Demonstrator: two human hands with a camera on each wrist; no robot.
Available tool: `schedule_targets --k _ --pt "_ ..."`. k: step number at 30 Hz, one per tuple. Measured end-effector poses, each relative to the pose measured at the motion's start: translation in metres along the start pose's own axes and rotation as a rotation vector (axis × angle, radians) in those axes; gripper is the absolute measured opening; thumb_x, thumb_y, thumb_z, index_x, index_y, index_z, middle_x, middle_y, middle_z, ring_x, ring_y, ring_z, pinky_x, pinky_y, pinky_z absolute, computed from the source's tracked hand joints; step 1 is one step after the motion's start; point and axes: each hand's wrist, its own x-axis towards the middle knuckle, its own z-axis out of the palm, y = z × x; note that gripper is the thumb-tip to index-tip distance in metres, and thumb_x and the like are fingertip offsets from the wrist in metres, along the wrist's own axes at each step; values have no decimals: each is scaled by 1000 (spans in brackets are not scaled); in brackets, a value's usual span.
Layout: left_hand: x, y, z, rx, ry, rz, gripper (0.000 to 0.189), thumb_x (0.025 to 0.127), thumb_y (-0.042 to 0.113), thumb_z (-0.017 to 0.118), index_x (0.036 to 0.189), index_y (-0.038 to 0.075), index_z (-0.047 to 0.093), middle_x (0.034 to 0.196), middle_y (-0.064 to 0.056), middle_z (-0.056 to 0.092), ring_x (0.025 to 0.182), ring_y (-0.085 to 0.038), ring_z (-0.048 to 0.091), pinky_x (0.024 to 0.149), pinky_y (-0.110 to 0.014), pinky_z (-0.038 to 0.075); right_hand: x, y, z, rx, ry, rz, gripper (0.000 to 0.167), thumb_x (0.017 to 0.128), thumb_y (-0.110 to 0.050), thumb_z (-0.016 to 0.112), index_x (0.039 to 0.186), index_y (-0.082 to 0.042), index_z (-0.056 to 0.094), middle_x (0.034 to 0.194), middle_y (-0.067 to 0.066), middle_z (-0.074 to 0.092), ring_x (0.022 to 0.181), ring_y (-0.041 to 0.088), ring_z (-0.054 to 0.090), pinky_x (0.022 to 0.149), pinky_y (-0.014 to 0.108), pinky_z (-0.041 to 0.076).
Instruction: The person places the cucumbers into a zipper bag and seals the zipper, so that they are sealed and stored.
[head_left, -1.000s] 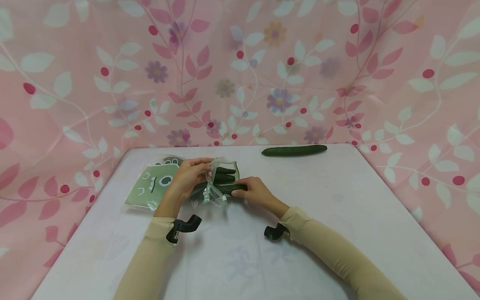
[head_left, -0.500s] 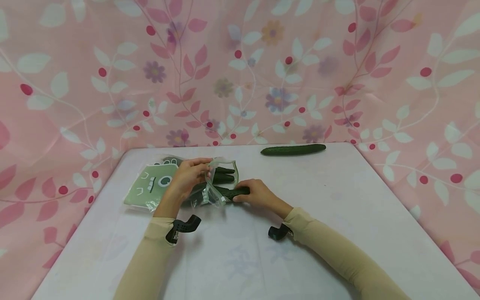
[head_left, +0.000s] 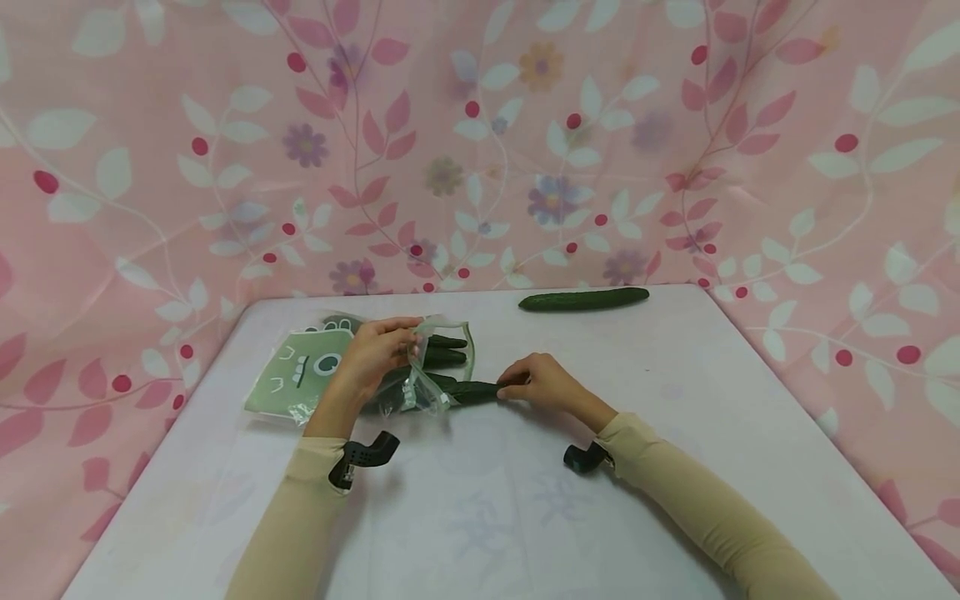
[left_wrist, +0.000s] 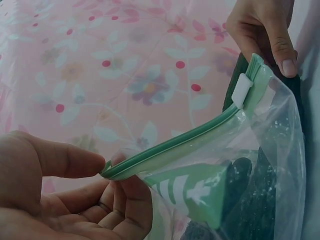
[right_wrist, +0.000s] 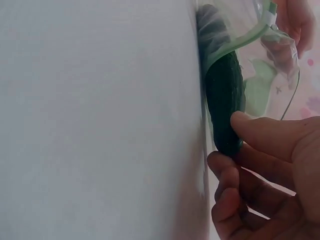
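A clear zip bag (head_left: pixel 288 387) with a green monster-face print lies at the left of the table. My left hand (head_left: pixel 375 354) pinches one end of its green zip strip (left_wrist: pixel 175 142) between thumb and fingers, so the mouth gapes to the right. A cucumber (head_left: pixel 476 392) lies partly in the bag, its near end sticking out of the mouth. With thumb and fingertips, my right hand (head_left: pixel 551 383) pinches that protruding end, as the right wrist view shows on the cucumber (right_wrist: pixel 225 100). Behind it, more cucumbers (head_left: pixel 446 357) show inside the bag.
Another cucumber (head_left: pixel 583 299) lies at the back edge of the white-covered table (head_left: pixel 637 500). Pink floral cloth (head_left: pixel 480 150) hangs behind and along the sides. A white slider (left_wrist: pixel 242 91) sits on the zip strip near its far end.
My right hand has slid right along the cucumber to its outer end, and that end has shifted slightly toward the front. My left hand keeps its hold on the bag.
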Motion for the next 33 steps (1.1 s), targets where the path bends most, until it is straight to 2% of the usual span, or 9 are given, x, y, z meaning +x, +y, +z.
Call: schedule_targets --k 6,13,21,28,33 --pt "0 0 0 -5 -12 1 39 109 5 53 144 -10 54 103 -13 65 80 -15 61 74 -26 55 1 -1 2 92 51 70 13 94 -22 80 105 -15 84 96 -8 77 84 10 69 72 33 56" --pt "-2 2 1 -11 -32 6 39 109 5 52 145 -10 52 102 -13 67 80 -15 63 75 -27 57 5 -13 7 189 108 114 14 93 -24 81 99 -13 85 89 -6 77 84 13 69 73 31 54" --pt "-2 3 1 -10 -39 6 40 109 6 53 146 -10 51 105 -15 65 81 -17 63 76 -27 57 13 -24 15 208 122 122 14 92 -24 82 97 -12 86 88 -5 77 81 12 67 72 30 52" --pt "-2 2 1 -7 -38 6 40 109 7 53 146 -10 51 105 -14 66 82 -17 65 76 -28 57 18 -28 21 225 136 131 12 90 -23 83 94 -12 86 82 -6 76 69 12 63 65 27 48" --pt "-2 1 1 -5 -36 6 40 109 6 53 145 -11 52 105 -15 66 82 -17 65 76 -28 58 21 -32 23 229 126 118 13 91 -23 82 95 -12 86 82 -6 76 69 13 65 65 28 50"
